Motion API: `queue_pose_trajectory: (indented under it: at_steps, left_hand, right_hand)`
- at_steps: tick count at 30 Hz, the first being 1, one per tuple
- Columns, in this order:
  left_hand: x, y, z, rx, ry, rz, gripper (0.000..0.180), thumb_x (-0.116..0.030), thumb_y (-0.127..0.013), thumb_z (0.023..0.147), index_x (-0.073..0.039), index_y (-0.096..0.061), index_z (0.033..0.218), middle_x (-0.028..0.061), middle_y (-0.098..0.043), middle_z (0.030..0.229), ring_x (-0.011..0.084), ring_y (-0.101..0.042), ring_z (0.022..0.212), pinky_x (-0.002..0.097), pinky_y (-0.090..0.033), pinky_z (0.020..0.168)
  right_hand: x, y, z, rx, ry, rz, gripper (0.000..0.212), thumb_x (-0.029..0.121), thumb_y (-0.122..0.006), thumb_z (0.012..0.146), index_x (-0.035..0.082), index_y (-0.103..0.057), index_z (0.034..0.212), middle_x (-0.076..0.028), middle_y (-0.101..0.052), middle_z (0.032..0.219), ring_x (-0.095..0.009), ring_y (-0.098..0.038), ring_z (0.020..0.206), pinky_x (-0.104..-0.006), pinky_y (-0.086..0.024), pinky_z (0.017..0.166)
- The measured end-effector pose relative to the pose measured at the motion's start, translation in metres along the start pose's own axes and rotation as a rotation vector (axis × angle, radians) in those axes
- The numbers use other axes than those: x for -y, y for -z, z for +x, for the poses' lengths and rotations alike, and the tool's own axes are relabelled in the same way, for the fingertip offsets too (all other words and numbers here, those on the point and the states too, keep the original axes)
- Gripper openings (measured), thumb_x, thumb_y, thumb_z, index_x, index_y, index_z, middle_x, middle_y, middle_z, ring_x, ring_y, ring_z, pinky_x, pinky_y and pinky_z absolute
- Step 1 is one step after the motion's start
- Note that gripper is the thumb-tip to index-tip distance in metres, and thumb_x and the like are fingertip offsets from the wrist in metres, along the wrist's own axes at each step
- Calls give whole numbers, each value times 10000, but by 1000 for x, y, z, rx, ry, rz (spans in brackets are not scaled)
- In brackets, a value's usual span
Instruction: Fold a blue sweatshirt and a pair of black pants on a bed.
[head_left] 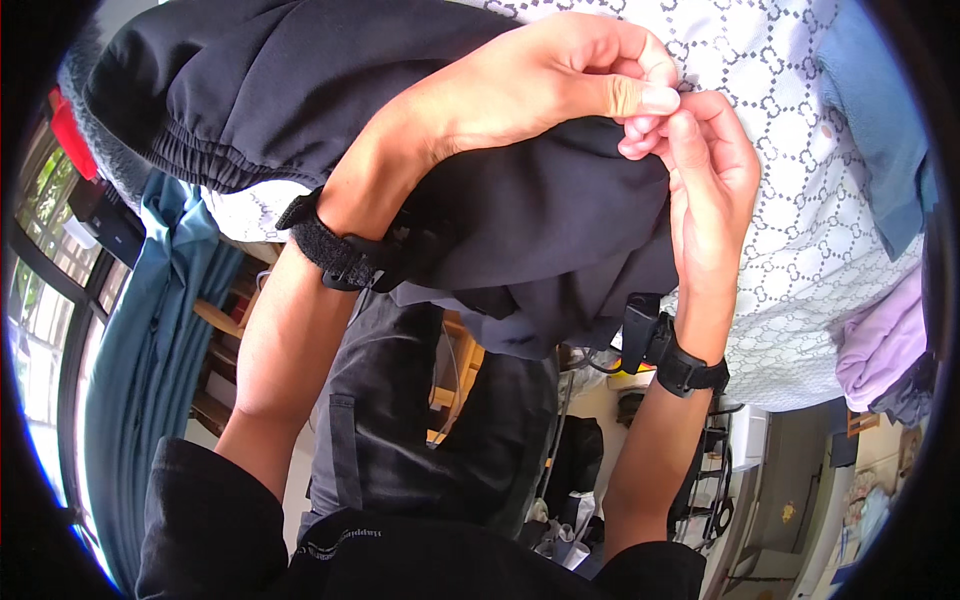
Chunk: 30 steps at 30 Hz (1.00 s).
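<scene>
A black garment (540, 215) lies over the front of the patterned bedding, one gathered elastic edge at its far left. Above its right end, my left hand (545, 80) is closed in a pinch, thumb against the fingers. My right hand (712, 170) meets it fingertip to fingertip, also pinching. Whatever lies between the fingertips is hidden or too small to make out. The garment passes behind both hands and hangs down between my forearms. A black strap (335, 250) circles my left wrist, and a black band (690, 372) with a small box is on my right wrist.
White bedding (780, 260) with a dark chain pattern spreads behind the hands. A blue cloth (875, 130) and a lilac cloth (880, 325) lie at its right edge. Blue-green curtains (150, 370) hang by a window on the left. A wooden frame (460, 370) shows below.
</scene>
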<state>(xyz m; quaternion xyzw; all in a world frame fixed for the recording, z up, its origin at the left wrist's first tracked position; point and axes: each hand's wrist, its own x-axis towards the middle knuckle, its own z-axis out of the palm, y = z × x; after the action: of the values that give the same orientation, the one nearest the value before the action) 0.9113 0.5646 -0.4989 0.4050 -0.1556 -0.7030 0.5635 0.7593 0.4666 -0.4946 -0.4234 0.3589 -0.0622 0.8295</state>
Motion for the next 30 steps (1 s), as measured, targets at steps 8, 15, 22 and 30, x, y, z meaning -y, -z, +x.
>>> queue_pose_trajectory:
  at_steps: [8, 15, 22, 30]
  left_hand:
    - [7, 2, 3, -19, -80, 6, 162, -183, -540, 948, -23, -541, 923, 29, -562, 791, 116, -536, 750, 262, -447, 750]
    - [9, 13, 9, -63, -86, 196, 197, -204, -515, 965, -20, -569, 920, 15, -575, 799, 94, -537, 752, 248, -445, 746]
    - [12, 2, 4, -160, -74, 28, 285, -195, -431, 1003, 9, -574, 1141, 32, -613, 883, 95, -556, 818, 242, -451, 770]
    - [-75, 5, -112, -574, -99, 1779, 567, -214, -774, 682, -150, -546, 1197, 96, -471, 1261, 265, -391, 1257, 528, -248, 1030]
  right_hand:
    - [-3, 6, -1, -14, -3, 36, 216, 184, -562, 948, -24, -565, 891, -96, -632, 782, -164, -625, 721, -296, -537, 691]
    - [-4, 9, 6, -30, -7, 83, 264, 209, -517, 971, -27, -563, 862, -108, -620, 769, -191, -638, 700, -323, -556, 689]
    - [-8, -4, 2, -190, -19, 55, 363, 259, -423, 1008, -30, -555, 831, -103, -604, 767, -204, -646, 693, -331, -562, 689]
    - [-21, -76, -69, -193, 259, -1414, 687, 382, -706, 785, 70, -405, 1318, -140, -398, 1299, -324, -400, 1238, -523, -268, 1062]
